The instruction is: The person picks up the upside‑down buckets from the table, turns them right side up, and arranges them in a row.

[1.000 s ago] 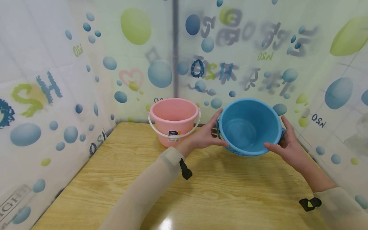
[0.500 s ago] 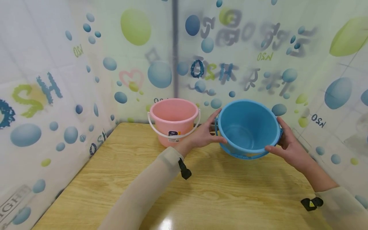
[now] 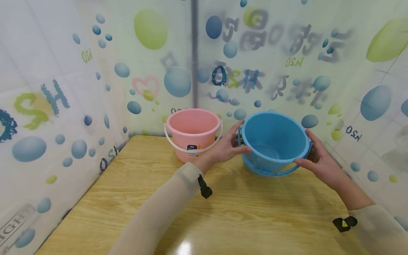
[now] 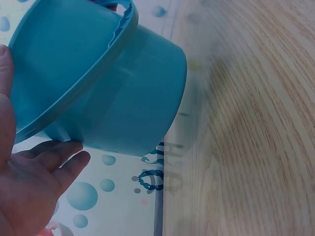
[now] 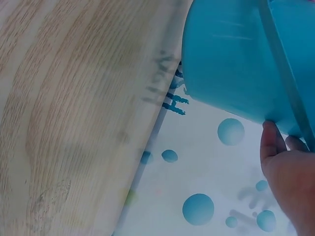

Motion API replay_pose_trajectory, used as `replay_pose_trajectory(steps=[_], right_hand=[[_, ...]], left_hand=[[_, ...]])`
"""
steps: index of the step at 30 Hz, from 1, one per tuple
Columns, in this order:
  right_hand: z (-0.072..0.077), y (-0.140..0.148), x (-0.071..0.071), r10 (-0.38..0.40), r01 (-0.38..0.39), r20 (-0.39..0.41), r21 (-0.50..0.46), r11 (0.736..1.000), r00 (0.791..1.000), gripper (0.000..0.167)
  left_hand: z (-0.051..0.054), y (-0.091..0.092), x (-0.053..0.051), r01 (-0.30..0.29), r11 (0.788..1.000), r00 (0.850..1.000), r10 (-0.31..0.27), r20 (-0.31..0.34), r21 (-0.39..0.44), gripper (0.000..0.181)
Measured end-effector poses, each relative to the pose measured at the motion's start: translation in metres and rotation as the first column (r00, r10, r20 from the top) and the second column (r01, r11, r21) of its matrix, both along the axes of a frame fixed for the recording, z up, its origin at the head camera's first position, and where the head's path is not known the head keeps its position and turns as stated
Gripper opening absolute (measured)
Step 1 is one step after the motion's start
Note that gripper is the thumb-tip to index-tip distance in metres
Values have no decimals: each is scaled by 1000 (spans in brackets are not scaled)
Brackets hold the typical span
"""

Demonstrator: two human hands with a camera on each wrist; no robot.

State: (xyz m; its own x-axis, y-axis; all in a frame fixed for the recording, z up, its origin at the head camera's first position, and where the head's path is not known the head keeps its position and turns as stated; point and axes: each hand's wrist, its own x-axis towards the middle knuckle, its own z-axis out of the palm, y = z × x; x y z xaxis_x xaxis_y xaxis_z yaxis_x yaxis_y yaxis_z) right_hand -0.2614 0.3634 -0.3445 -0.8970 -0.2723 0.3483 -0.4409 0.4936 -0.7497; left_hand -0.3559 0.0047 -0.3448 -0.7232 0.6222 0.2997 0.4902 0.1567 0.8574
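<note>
A blue bucket (image 3: 274,138) is held between both hands at the right of the head view, its mouth tilted toward me. The left hand (image 3: 224,147) grips its left side, thumb at the rim and fingers behind the wall; the left wrist view shows those fingers (image 4: 51,155) against the outside. On the opposite side the right hand (image 3: 322,163) grips the rim the same way, fingers (image 5: 271,140) under the wall in the right wrist view. The bucket's blue handle (image 3: 287,171) hangs down in front. I cannot tell whether its base touches the table.
A pink bucket (image 3: 194,124) with a white handle and a dark label stands upright on the wooden table (image 3: 143,184), left of the blue one and partly behind the left forearm. Printed curtains (image 3: 242,46) enclose the back and sides.
The blue bucket has moved slightly left and down, showing more of its front wall. Its handle has dropped away from the rim at the front. Both hands keep their grip. The pink bucket is unmoved.
</note>
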Motion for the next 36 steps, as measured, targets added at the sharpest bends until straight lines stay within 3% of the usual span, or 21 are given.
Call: replay_pose_trajectory(steps=[6, 16, 26, 36], right_hand=[[-1, 0, -6, 27, -26, 38, -17, 999, 999, 98], [-7, -3, -16, 1, -1, 13, 35, 999, 1000, 86], [-14, -5, -21, 13, -14, 59, 22, 1000, 998, 84], [-10, -7, -27, -8, 2, 132, 44, 999, 991, 83]], left_hand=[[0, -2, -1, -34, 999, 999, 34, 4, -19, 99], [-8, -2, -2, -91, 995, 995, 93, 38, -41, 93], [-17, -2, -5, -116, 992, 991, 120, 66, -57, 93], [-21, -2, -9, -151, 985, 985, 156, 72, -80, 89]])
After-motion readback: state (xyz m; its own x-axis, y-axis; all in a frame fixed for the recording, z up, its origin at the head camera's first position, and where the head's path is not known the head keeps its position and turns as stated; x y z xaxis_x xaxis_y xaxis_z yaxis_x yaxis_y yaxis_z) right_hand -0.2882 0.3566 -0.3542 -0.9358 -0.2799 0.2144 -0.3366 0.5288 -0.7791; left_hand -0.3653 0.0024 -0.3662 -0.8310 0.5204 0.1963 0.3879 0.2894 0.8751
